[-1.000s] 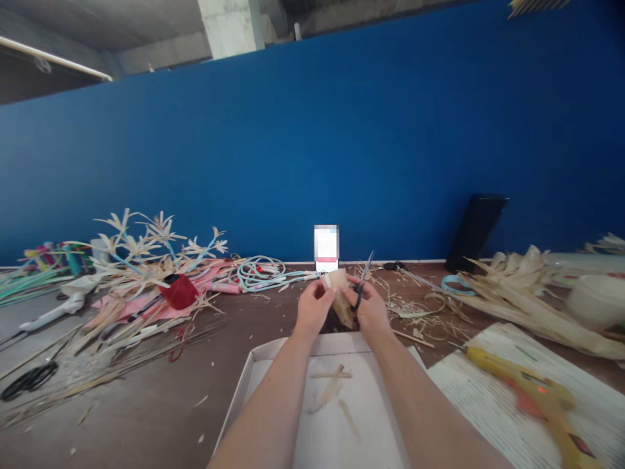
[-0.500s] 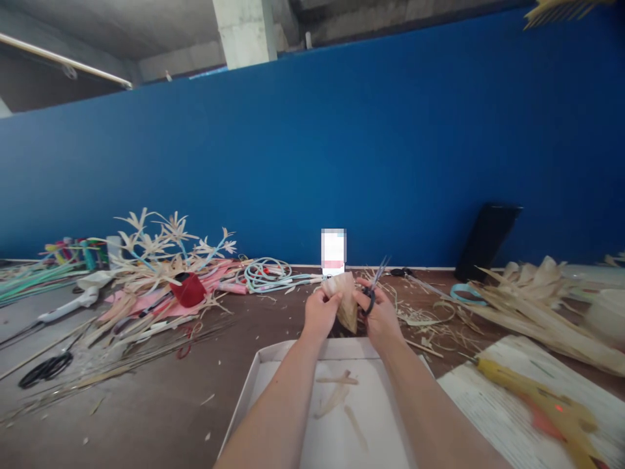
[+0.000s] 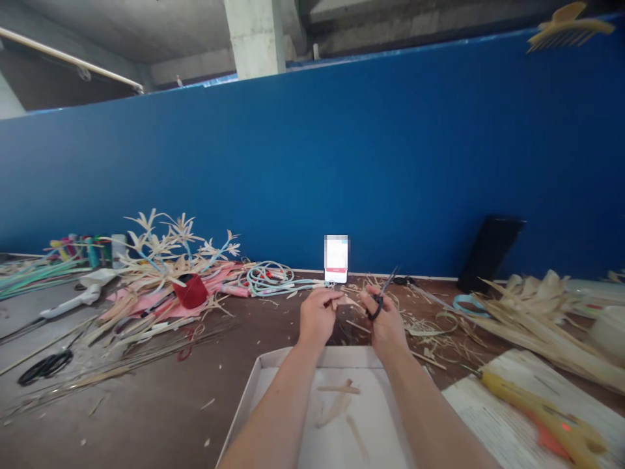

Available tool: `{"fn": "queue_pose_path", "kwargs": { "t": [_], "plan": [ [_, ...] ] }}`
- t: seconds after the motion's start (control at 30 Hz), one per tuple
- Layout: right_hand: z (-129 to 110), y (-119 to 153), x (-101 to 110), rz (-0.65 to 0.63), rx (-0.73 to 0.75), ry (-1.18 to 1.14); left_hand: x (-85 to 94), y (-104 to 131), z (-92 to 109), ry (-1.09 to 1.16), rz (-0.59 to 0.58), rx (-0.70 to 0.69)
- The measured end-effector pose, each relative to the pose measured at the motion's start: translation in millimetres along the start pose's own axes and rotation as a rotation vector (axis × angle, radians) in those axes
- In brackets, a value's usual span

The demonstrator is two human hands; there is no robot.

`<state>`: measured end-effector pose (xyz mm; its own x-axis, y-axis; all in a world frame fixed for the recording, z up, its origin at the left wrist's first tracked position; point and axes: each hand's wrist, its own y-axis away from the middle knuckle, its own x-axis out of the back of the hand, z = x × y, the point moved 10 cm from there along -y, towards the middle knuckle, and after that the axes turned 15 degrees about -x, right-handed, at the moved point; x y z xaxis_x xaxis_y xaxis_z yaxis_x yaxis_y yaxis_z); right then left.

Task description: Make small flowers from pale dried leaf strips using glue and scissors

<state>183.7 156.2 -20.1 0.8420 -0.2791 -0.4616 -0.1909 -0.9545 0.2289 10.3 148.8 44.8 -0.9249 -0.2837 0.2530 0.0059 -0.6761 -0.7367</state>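
Close over the far edge of a shallow white box [image 3: 342,355], my left hand [image 3: 316,319] is closed, pinching a pale piece of dried husk [image 3: 346,301] that shows nearly edge-on. Just to its right, my right hand [image 3: 389,326] has a pair of scissors [image 3: 375,307] hooked on its fingers by the black handles. The scissor blades point up and away to the right, off the husk. Whether the right fingertips touch the husk, I cannot tell. Several thin husk scraps [image 3: 336,407] lie inside the box between my forearms.
A phone [image 3: 336,260] leans on the blue partition [image 3: 293,163]. To the left lie husk flowers [image 3: 156,244], a red spool [image 3: 190,291], light-blue cord [image 3: 271,279] and black scissors [image 3: 45,368]. On the right are dried husks [image 3: 537,319] and a yellow glue gun [image 3: 541,407] on paper.
The husk, broad and facing me before, now shows as a narrow sliver by my left fingers. My right hand has drawn slightly right with the scissors. The view has tilted a little upward.
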Motion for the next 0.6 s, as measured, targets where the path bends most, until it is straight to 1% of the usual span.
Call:
{"fn": "queue_pose_path", "kwargs": {
  "t": [0.07,0.13,0.27,0.33,0.43,0.5,0.53,0.6],
  "plan": [
    [4,1,-8,-0.073,-0.071,-0.025,1.9,0,16,-0.02,0.016,-0.153],
    [8,3,-15,-0.138,-0.13,-0.027,3.8,1,24,-0.057,0.03,-0.236],
    [11,7,-22,-0.198,-0.17,0.027,12.7,3,34,-0.123,0.116,-0.305],
    [12,8,-27,-0.26,-0.177,0.067,12.9,3,35,-0.108,0.134,-0.316],
    [12,10,-34,-0.371,-0.184,0.047,8.4,3,33,-0.047,0.127,-0.313],
    [8,9,-32,-0.389,-0.158,-0.015,4.2,3,28,0.007,0.11,-0.271],
    [6,8,-29,-0.378,-0.138,-0.043,3.3,3,23,0.038,0.113,-0.221],
    [3,7,-26,-0.35,-0.104,-0.071,2.6,3,6,0.141,0.142,-0.043]
  ]
}}
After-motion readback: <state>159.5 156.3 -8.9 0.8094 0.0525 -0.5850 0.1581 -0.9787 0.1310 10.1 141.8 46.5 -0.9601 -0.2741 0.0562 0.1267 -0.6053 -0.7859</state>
